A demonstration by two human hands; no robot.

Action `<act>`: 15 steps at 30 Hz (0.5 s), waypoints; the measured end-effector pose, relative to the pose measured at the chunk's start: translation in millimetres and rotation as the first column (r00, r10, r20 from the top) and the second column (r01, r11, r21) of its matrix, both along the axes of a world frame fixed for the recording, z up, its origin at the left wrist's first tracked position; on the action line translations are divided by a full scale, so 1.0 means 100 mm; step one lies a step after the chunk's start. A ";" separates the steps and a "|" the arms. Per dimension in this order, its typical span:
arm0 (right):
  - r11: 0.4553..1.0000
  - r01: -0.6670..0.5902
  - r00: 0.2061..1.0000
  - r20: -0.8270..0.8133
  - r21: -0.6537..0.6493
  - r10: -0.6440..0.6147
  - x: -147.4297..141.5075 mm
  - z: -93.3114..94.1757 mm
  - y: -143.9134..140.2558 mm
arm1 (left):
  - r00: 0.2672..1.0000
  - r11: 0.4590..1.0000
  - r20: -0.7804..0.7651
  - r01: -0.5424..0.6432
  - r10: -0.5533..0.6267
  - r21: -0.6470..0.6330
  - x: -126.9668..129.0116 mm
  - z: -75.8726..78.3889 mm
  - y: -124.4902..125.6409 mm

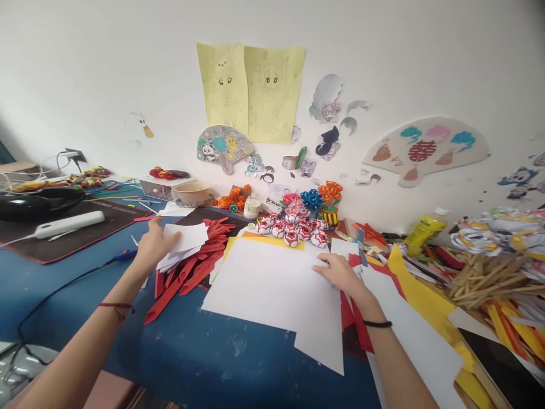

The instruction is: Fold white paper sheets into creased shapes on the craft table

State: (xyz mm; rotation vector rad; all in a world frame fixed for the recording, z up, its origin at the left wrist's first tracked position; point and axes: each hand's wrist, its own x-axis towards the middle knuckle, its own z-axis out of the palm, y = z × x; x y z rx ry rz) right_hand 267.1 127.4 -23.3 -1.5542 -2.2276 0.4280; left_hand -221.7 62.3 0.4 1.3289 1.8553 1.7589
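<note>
Our left hand rests on small white papers atop red paper strips; our right hand presses large white sheet, right edge. Paper flowers far behind.

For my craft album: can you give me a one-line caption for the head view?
Left hand on small white papers over red strips, right hand on a white sheet.
</note>
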 end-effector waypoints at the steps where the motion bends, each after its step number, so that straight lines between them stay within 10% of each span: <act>1: 1.000 0.004 0.998 -0.059 0.016 -0.003 0.00 0.02 0.00 | 0.986 0.996 -0.150 -0.084 0.078 -0.034 0.06 0.03 -0.03; 5: 0.998 0.029 0.931 -0.364 0.052 -0.007 -0.02 0.08 0.00 | 0.810 0.980 -0.553 -0.183 0.197 0.082 0.61 0.25 -0.24; 7: 0.998 -0.042 0.862 -0.503 0.042 0.057 -0.07 0.12 -0.03 | 0.790 1.000 -0.613 -0.015 -0.003 -0.024 1.04 0.33 -0.35; 11: 0.976 -0.216 0.741 -0.654 -0.014 0.154 -0.27 0.22 -0.23 | 0.804 0.849 -0.296 0.433 -0.516 -0.305 1.86 0.24 -0.46; 15: 0.932 -0.352 0.690 -0.695 -0.081 0.200 -0.45 0.33 -0.43 | 0.773 0.771 -0.139 0.564 -0.619 -0.296 2.24 0.10 -0.46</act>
